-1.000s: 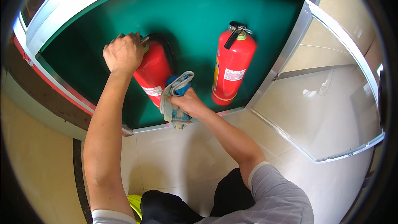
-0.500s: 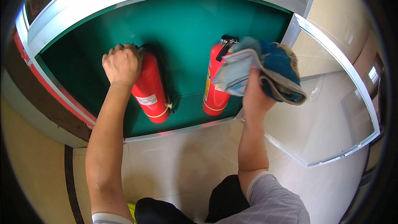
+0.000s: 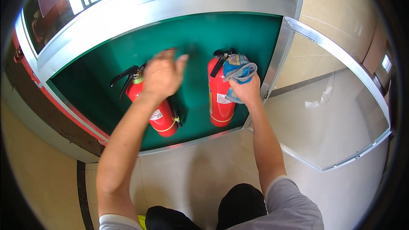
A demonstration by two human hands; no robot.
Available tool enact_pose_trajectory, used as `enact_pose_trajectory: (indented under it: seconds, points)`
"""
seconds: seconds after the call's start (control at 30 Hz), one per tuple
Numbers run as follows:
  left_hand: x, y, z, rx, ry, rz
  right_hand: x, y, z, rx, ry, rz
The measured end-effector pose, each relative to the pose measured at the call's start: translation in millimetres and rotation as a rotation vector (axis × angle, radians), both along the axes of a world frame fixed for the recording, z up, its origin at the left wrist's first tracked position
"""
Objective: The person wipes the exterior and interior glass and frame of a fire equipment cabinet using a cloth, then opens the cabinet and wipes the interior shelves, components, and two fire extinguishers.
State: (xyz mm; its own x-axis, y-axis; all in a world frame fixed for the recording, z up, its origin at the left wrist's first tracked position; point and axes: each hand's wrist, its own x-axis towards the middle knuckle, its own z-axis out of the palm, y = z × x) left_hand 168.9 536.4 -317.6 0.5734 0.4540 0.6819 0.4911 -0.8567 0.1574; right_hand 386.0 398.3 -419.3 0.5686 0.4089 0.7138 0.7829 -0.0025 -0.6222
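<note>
Two red fire extinguishers stand inside a green-lined cabinet [image 3: 200, 34]. My left hand [image 3: 164, 74], a little blurred, is open and holds nothing; it hovers in front of the left fire extinguisher [image 3: 164, 123], off its black handle, and hides part of its body. In my right hand [image 3: 249, 88] is a folded, patterned blue and grey cloth [image 3: 240, 70]. That cloth rests against the upper right side of the right fire extinguisher [image 3: 219, 91], just below its black handle.
A glass door [image 3: 336, 102] with a metal frame hangs open on the right. The cabinet's silver frame [image 3: 179, 2] crosses above the extinguishers, with a glazed section over it. Pale floor tiles [image 3: 179, 170] lie below, and a red strip runs along the left edge.
My left hand has let go of the left extinguisher's handle and moved right. My right hand has brought the cloth left and down onto the right extinguisher. The view has shifted slightly.
</note>
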Motion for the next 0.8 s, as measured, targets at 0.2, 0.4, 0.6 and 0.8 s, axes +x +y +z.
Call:
enact_pose_trajectory:
  seconds: [0.2, 0.4, 0.6, 0.8]
  points:
    - [96.2, -47.1, 21.5, -0.367, 0.236, -0.152, -11.9, -31.3, -12.9, 0.093, -0.124, 0.168]
    - [89.5, -32.5, -12.1, -0.147, 0.025, -0.21, -31.2, -55.0, -44.7, 0.134, 0.415, 0.09]
    - [26.9, -48.6, -22.9, -0.101, -0.116, -0.321, -35.3, -68.9, 44.4, 0.041, 0.411, 0.232]
    - [-31.9, -84.4, -36.4, -0.352, -0.178, -0.451, 1.5, -19.9, 47.1, -0.399, 0.117, 0.597]
